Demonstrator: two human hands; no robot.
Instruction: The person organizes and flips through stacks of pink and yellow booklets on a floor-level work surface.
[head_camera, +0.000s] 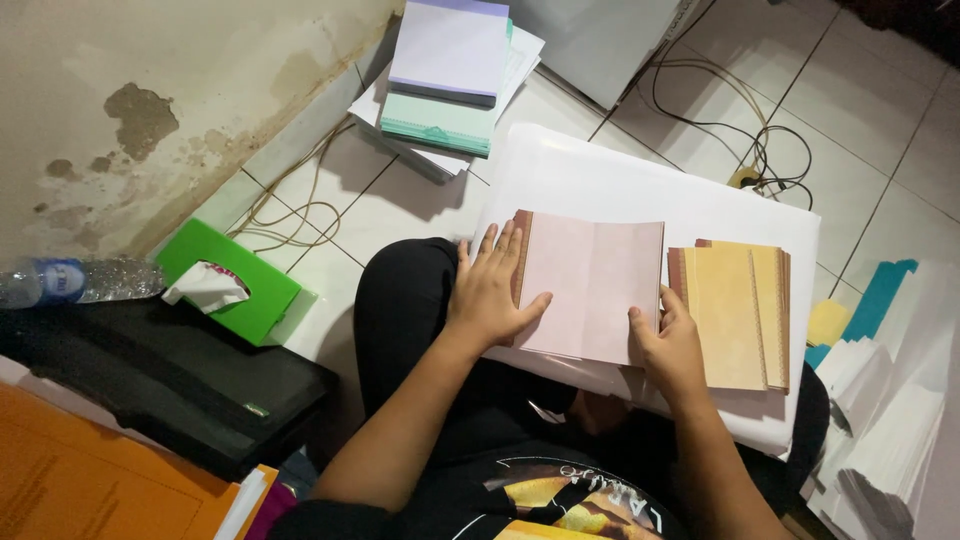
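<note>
The person sits on the tiled floor with a large white board across the lap, and on this board lies a pale pink folded card with a brown patterned edge on its left side. The left hand rests flat on the left part of this card, fingers spread and not clenched, pressing it down rather than grasping it. The right hand touches the lower right corner of the card; the thumb seems to lie on the edge, but I cannot tell if it really pinches the sheet or only steadies it. Just beside the pink card, on the right of the board, lies a small stack of yellow-orange cards with the same kind of brown border — these look already folded and put aside. At the far right, on the floor, many white sheets lie in fanned piles, and I judge that these are not yet worked — so the work seems only in its early or middle part.
</note>
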